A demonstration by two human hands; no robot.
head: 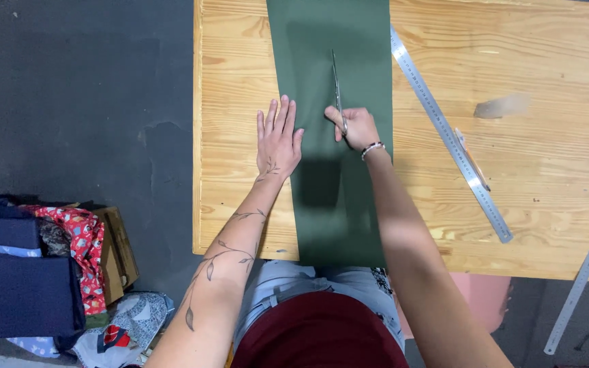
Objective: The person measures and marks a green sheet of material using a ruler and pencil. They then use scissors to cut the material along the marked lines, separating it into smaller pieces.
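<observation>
- Green cloth (328,61) lies in a long strip on the wooden desk (547,204), running from the far edge to the near edge, closer to the left edge than the right.
- The near end of the cloth hangs a little over the near edge, right in front of the person.
- The left hand (278,140) lies flat, palm down, on the left side of the cloth. Its fingers are straight and close together, pointing to the far edge. Part of the hand sits on the bare wood beside the cloth.
- The right hand (357,128) is closed around the handles of a pair of scissors (337,85). Its fingers are curled tight on them.
- The scissors lie along the middle of the cloth, and their thin blades point to the far edge. The blades look nearly shut.
- The two hands are near each other but do not touch.
- The right wrist wears a beaded band (372,148).
- A long metal ruler (444,129) lies slanted on the wood, just beside the right side of the cloth at its far end, and leans away toward the near edge.
- A pencil (472,160) lies right next to that ruler, about in the middle of the desk.
- Another metal ruler (584,272) sticks out over the near right corner.
- On the dark floor to the left there is a pile of folded cloth (22,272) in blue and red, and a brown box (118,252).
</observation>
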